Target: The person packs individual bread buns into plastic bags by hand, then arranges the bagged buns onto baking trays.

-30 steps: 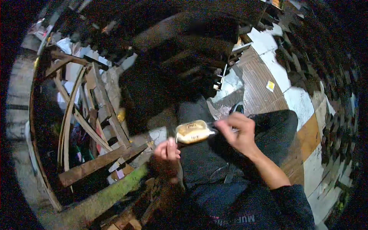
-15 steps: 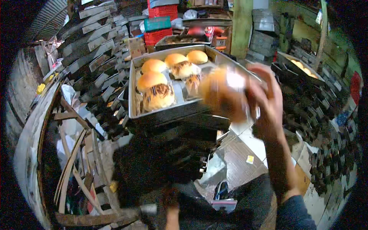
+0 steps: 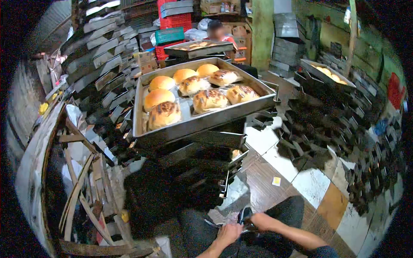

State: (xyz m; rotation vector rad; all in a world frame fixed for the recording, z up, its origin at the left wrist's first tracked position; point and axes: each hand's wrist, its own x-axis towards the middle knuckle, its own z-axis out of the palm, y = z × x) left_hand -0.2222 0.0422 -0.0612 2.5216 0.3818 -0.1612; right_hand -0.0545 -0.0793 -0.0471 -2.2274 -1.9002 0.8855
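Low in the view, between the knees, my left hand (image 3: 230, 234) and my right hand (image 3: 260, 222) are close together. Both have their fingers closed at a small dark item (image 3: 245, 215) with a plastic edge, too small to make out. Above them a metal tray (image 3: 202, 124) holds several buns. Plain golden buns (image 3: 159, 99) lie along its left and back. Buns with dark streaks on top (image 3: 210, 100), some in clear wrapping, lie at the front and right.
Behind is a second bun tray (image 3: 198, 51), with a person (image 3: 218, 32) beside it. Another bun tray (image 3: 329, 75) stands at the right. Wood scraps (image 3: 81, 189) lie at the left. Red and teal crates (image 3: 169, 36) are stacked behind. A yellow packet (image 3: 276, 181) lies on the floor.
My right hand has left the tray and come down to my lap, beside my left hand. The bun it moved now rests in the tray. A person has come into view behind.
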